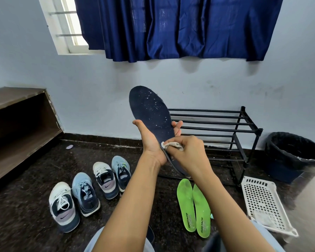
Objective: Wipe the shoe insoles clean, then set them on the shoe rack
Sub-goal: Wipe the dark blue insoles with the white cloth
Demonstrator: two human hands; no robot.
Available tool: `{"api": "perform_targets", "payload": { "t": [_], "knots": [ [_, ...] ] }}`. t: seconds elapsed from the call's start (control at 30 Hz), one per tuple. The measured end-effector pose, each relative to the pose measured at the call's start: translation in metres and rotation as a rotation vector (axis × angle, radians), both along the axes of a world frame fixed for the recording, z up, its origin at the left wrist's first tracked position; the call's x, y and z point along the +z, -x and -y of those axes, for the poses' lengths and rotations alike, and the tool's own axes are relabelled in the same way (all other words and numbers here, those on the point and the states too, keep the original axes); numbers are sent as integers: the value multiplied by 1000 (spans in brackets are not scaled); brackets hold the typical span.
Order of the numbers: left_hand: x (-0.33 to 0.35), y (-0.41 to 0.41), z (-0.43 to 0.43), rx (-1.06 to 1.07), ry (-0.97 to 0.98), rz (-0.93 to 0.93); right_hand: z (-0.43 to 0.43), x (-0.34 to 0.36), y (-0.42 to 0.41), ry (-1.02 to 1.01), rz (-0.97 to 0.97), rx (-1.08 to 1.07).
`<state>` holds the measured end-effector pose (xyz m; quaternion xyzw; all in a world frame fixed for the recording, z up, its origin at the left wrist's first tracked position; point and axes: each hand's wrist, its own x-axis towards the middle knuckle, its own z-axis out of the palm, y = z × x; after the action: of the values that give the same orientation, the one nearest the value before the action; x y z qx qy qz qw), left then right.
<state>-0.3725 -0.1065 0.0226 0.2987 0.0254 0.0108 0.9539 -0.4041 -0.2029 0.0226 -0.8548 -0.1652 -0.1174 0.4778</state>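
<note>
Head view, left hand (149, 142): grips the navy insole (149, 110) upright, in front of the shoe rack (216, 124).
Right hand (185, 151): pinches a cloth (171, 144) against its lower part.
Progress: early; white specks remain, and the green insoles (193, 206) are on the floor.

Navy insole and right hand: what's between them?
A pale cloth, gripped by the right hand and pressed on the navy insole that the left hand holds. Head view.

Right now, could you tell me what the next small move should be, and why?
Probably sweep the cloth in the right hand up the navy insole toward its toe: white specks cover that upper part, and the left hand grips it steady.
</note>
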Motion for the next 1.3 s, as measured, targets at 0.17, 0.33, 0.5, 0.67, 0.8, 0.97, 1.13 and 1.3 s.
{"api": "perform_targets", "payload": {
  "t": [0.17,0.33,0.5,0.67,0.8,0.97,1.13,1.3],
  "knots": [
    [3,3,5,-33,-74,25,2,-1,-11,38,116,-157],
    [3,-1,8,-4,-74,33,-5,-5,-5,65,199,-228],
    [3,-3,7,15,0,0,4,1,-5,-55,12,-32],
    [-7,-1,20,-6,-196,-24,-4,-7,-19,60,170,-331],
    [-5,-5,13,-9,-129,-34,-2,-8,-11,-20,69,-192],
    [-5,-5,11,16,-131,-31,2,-8,-12,36,43,-135],
    [-6,1,23,-19,-182,-7,3,-5,-21,102,201,-373],
    [-3,-8,15,-20,-100,-13,5,-6,-8,18,74,-134]
  ]
}}
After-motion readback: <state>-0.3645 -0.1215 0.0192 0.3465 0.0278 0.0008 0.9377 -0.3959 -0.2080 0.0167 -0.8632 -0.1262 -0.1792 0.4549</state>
